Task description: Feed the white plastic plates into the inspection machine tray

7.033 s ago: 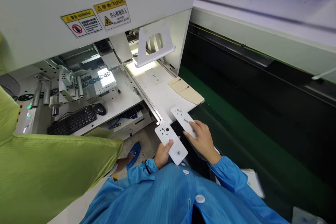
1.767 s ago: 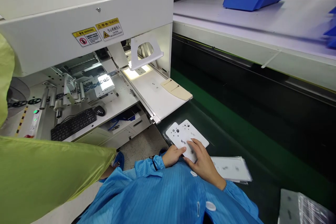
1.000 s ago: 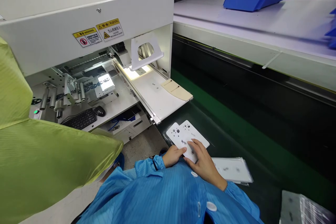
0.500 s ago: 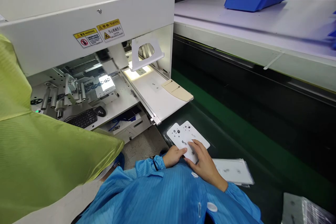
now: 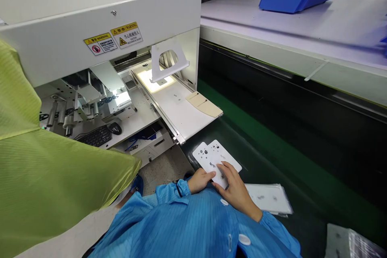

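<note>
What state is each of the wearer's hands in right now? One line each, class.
Left hand: closed, holding the front white card.
Right hand: curved over the same card; whether its grip is closed cannot be told.

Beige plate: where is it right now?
In the head view, just right of centre, the beige plate lies along the right edge of the white bed, beyond the held cards.

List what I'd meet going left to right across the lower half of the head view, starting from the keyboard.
Black keyboard, mouse, left hand, right hand, stack of white panels, grey wrapped packet.
</note>
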`<state>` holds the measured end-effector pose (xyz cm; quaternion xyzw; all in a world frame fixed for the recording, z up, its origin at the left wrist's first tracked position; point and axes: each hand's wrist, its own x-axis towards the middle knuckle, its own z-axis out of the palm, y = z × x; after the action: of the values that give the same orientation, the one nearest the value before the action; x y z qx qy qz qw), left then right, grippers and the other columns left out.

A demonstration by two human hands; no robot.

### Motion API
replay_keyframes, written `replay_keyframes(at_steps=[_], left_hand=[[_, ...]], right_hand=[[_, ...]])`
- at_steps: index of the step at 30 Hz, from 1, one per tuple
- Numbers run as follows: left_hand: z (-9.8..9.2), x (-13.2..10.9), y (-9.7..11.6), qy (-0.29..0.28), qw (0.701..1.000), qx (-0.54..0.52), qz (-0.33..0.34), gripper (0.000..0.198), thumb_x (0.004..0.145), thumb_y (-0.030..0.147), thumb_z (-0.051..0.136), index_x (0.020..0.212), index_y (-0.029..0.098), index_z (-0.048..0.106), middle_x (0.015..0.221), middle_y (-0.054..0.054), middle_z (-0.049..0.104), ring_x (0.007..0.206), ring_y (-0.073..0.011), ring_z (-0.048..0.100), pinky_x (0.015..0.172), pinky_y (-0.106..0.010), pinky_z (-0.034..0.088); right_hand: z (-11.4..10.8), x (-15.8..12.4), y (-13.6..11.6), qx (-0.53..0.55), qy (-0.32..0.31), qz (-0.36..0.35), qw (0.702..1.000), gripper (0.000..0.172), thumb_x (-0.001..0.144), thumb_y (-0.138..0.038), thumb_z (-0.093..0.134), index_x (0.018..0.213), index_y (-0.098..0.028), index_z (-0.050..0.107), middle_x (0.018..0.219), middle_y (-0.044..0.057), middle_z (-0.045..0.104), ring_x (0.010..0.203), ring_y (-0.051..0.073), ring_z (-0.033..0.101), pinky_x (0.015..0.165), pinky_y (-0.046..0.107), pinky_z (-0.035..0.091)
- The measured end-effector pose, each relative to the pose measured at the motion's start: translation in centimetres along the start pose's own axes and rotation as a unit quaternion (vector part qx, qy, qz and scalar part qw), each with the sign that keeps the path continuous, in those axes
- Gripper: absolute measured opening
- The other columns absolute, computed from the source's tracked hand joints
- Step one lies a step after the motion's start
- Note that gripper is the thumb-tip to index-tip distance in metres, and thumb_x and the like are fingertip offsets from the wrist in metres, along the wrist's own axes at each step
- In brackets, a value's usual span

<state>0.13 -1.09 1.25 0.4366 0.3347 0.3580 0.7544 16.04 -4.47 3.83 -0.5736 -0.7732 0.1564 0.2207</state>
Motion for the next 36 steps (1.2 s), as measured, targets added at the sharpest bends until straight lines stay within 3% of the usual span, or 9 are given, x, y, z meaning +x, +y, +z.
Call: replay_keyframes(at_steps=[18,36], left_hand=[[0.05,0.06,0.19,-0.003,1.0,-0.002,-0.016,0.059,0.067,0.058,0.063,0.103,0.011,0.067,0.104,-0.012,0.068,0.103,-0.0295,0.059,0.098,-0.046,0.037],[-0.01,0.02,-0.19,0.001,1.0,0.001,-0.015,0.068,0.066,0.06,0.062,0.11,0.009,0.063,0.111,-0.015,0.066,0.114,-0.0326,0.053,0.1,-0.047,0.037]], right_hand=[[0.07,0.02,0.2,0.004,-0.002,0.009,1.0,0.054,0.077,-0.041,0.058,0.125,-0.019,0.047,0.129,0.014,0.046,0.12,0.029,0.044,0.099,0.046,0.04],[0.05,0.01,0.08,-0.002,0.002,0.004,1.0,0.053,0.077,-0.039,0.059,0.124,-0.02,0.047,0.128,0.014,0.047,0.119,0.029,0.045,0.098,0.046,0.041]])
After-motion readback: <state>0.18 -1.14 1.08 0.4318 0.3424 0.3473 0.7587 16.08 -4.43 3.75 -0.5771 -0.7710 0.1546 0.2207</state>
